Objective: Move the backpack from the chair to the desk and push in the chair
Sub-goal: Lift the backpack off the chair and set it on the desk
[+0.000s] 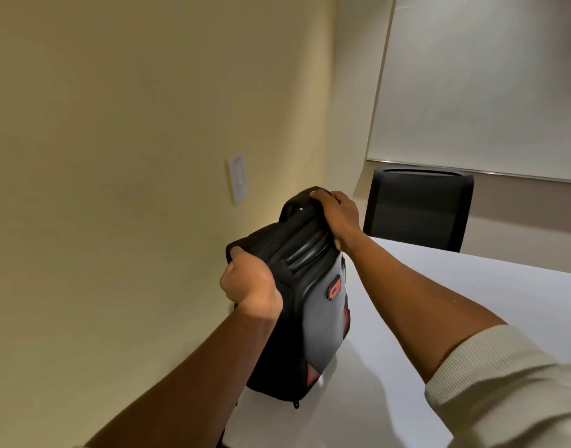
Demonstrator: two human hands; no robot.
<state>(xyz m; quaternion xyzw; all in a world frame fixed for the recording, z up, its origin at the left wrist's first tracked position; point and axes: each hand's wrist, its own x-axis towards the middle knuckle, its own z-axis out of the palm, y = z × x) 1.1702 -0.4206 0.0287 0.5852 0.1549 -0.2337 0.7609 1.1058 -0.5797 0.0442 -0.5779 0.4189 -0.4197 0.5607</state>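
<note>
Backpack point(297, 295) upright on white desk point(455, 302)

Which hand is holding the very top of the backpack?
The right hand. It grips the top of the backpack, up near the black chair. The left hand grips lower down, on the side facing the wall.

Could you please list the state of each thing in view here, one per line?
backpack: upright on the desk near its corner, zipped shut as far as visible, held by both hands.
left hand: fingers closed on the backpack's top left side.
right hand: fingers closed over the backpack's top.
desk: white, bearing the backpack.
black chair: upright at the desk's far side.
window blind: pulled down.
</note>
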